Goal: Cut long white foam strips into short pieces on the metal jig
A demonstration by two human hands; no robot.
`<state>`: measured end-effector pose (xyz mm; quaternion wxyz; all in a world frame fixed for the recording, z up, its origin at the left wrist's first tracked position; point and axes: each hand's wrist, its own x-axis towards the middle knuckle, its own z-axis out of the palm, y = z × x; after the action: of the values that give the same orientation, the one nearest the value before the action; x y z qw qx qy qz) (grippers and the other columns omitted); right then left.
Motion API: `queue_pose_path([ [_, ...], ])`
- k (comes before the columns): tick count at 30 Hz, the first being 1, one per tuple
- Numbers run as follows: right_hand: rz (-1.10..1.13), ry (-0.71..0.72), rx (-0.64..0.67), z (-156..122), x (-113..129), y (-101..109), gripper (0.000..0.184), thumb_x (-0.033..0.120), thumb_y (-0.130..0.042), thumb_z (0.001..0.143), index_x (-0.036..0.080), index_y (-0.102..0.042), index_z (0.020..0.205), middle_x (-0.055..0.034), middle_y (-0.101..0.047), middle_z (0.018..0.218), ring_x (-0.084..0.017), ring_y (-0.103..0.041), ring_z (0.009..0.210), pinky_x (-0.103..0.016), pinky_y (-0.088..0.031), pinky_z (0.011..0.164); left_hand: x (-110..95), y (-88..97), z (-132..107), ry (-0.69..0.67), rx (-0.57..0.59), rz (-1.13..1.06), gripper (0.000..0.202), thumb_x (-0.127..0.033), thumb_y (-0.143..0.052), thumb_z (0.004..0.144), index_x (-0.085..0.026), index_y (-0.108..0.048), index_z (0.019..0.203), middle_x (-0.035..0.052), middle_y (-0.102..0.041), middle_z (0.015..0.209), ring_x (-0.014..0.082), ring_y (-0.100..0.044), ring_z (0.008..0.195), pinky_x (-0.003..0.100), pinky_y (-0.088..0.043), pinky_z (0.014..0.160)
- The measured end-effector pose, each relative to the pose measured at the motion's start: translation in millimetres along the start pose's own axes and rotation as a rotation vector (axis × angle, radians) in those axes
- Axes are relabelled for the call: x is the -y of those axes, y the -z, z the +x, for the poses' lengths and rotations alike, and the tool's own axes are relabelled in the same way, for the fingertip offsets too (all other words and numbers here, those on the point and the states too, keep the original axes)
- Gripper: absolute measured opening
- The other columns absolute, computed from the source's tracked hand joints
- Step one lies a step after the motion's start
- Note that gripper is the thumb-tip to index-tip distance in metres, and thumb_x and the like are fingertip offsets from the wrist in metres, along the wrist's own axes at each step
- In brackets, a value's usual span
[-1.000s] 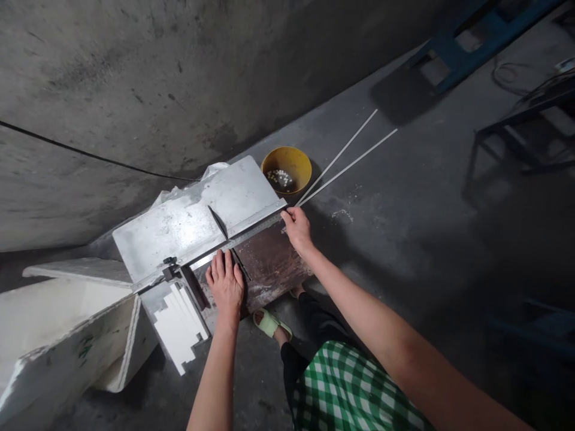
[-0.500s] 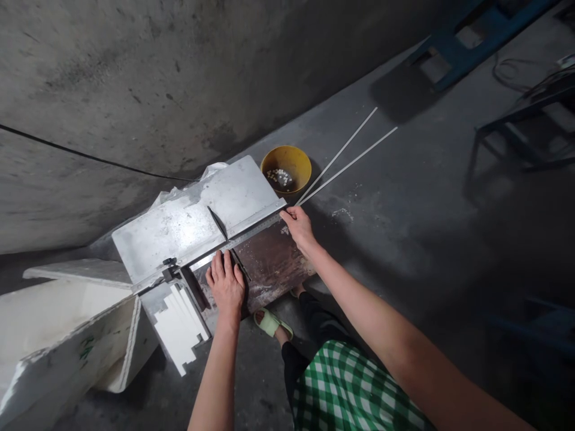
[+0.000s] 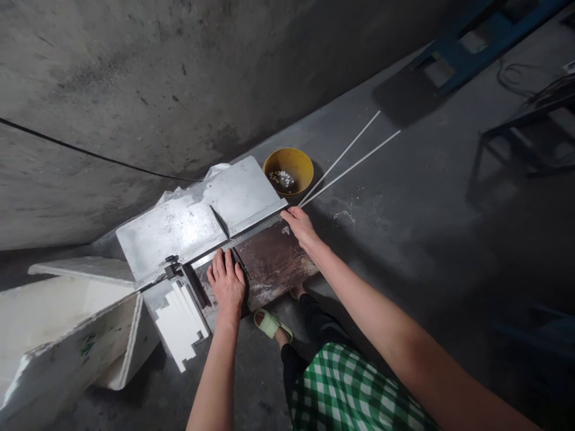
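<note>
A cutting table with a pale metal top [image 3: 245, 185] and a brown board [image 3: 278, 257] stands in front of me, with a raised metal rail between the two. My left hand [image 3: 228, 281] lies flat near a dark slot in the board, its fingers spread and their tips by the rail. At the rail's right end, my right hand [image 3: 300, 226] pinches two thin white strips [image 3: 348, 169]. Their long ends fan out over the floor to the upper right. The fingers hide where the strips meet the rail. A row of short white strips [image 3: 179, 326] rests on the table's left end.
A yellow bowl [image 3: 305, 169] holding small white pieces sits behind the table's right end. White panels form an open bin [image 3: 67, 323] at the left. A grey wall [image 3: 135, 78] rises behind, with a black cable across it. Blue metal stands [image 3: 489, 42] are at the upper right.
The view has shifted slightly. Both hands and the two strips keep the same places relative to the table.
</note>
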<state>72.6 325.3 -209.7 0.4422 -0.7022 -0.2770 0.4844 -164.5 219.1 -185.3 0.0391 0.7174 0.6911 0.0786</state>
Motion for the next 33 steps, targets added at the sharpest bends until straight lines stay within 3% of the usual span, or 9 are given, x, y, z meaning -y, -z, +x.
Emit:
queue_pose_path([
  [6,-0.088,0.032,-0.050,1.4,-3.6,0.1,0.024,0.041,-0.063,0.078,0.020,-0.060,0.089,0.0012,-0.063,0.080,-0.015,-0.058,0.075,-0.030,-0.048,0.075,-0.2,1.1,0.2,-0.002,0.001,-0.004,0.049,-0.027,-0.040,0.097,-0.012,-0.047,0.143,0.0163,-0.045,0.149,0.0287,-0.041,0.136,0.048,-0.033,0.109],
  [10,-0.327,0.411,-0.235,-25.5,-3.2,-2.6,0.029,0.038,-0.054,0.089,0.018,-0.059,0.110,-0.0101,-0.064,0.106,-0.023,-0.058,0.100,-0.040,-0.046,0.092,-1.1,2.8,0.7,0.009,0.019,-0.018,0.049,-0.028,-0.040,0.098,-0.012,-0.045,0.144,0.0165,-0.044,0.149,0.0289,-0.040,0.137,0.049,-0.033,0.110],
  [12,-0.489,0.646,-0.131,-51.7,-3.7,-10.6,0.027,0.030,-0.044,0.096,0.017,-0.061,0.112,-0.0135,-0.064,0.113,-0.025,-0.055,0.109,-0.042,-0.042,0.098,-1.6,4.0,1.1,0.016,0.027,-0.030,0.049,-0.027,-0.040,0.098,-0.012,-0.045,0.144,0.0165,-0.044,0.149,0.0290,-0.039,0.137,0.050,-0.033,0.110],
  [16,-0.745,0.908,0.351,-99.0,-8.0,-41.2,0.034,0.022,-0.042,0.099,0.021,-0.060,0.127,-0.0079,-0.063,0.128,-0.022,-0.051,0.121,-0.041,-0.036,0.106,-2.0,6.1,1.5,0.016,0.028,-0.035,0.048,-0.027,-0.039,0.098,-0.012,-0.046,0.143,0.0169,-0.044,0.149,0.0290,-0.040,0.137,0.050,-0.033,0.110],
  [18,-0.833,0.953,0.452,-108.6,-9.7,-56.9,0.038,0.025,-0.045,0.099,0.022,-0.055,0.135,-0.0058,-0.058,0.138,-0.022,-0.046,0.129,-0.042,-0.030,0.111,-1.9,6.1,1.7,0.011,0.026,-0.023,0.048,-0.027,-0.039,0.098,-0.012,-0.047,0.142,0.0172,-0.045,0.148,0.0294,-0.041,0.136,0.049,-0.033,0.109],
  [21,-0.911,0.966,0.472,-107.6,-11.7,-71.1,0.038,0.025,-0.046,0.099,0.022,-0.054,0.136,-0.0051,-0.055,0.142,-0.024,-0.043,0.131,-0.046,-0.027,0.110,-2.0,4.4,2.3,0.002,0.009,-0.001,0.047,-0.028,-0.039,0.098,-0.011,-0.050,0.141,0.0170,-0.048,0.146,0.0300,-0.043,0.134,0.048,-0.034,0.108],
  [28,-0.965,0.998,0.471,-101.4,-17.9,-73.3,0.039,0.021,-0.043,0.100,0.021,-0.052,0.138,-0.0050,-0.052,0.145,-0.024,-0.042,0.132,-0.047,-0.025,0.108,1.8,16.5,-1.7,-0.013,0.056,-0.080,0.046,-0.027,-0.042,0.097,-0.010,-0.048,0.140,0.0187,-0.047,0.146,0.0294,-0.043,0.133,0.046,-0.037,0.106],
  [30,-0.961,0.992,0.462,-102.0,-18.7,-73.6,0.041,0.020,-0.041,0.101,0.022,-0.050,0.140,-0.0049,-0.052,0.145,-0.023,-0.043,0.132,-0.047,-0.025,0.108,7.4,28.3,-7.0,0.075,-0.001,-0.102,0.041,-0.027,-0.045,0.095,-0.010,-0.054,0.131,0.0197,-0.054,0.137,0.0293,-0.050,0.126,0.044,-0.041,0.102],
  [33,-0.945,0.988,0.461,-101.7,-19.8,-74.6,0.042,0.020,-0.039,0.101,0.023,-0.047,0.142,-0.0044,-0.052,0.145,-0.023,-0.043,0.132,-0.048,-0.025,0.108,21.0,44.5,-13.6,0.373,-0.145,-0.080,0.043,-0.032,-0.052,0.091,-0.007,-0.055,0.126,0.0217,-0.058,0.124,0.0333,-0.052,0.118,0.050,-0.042,0.098],
])
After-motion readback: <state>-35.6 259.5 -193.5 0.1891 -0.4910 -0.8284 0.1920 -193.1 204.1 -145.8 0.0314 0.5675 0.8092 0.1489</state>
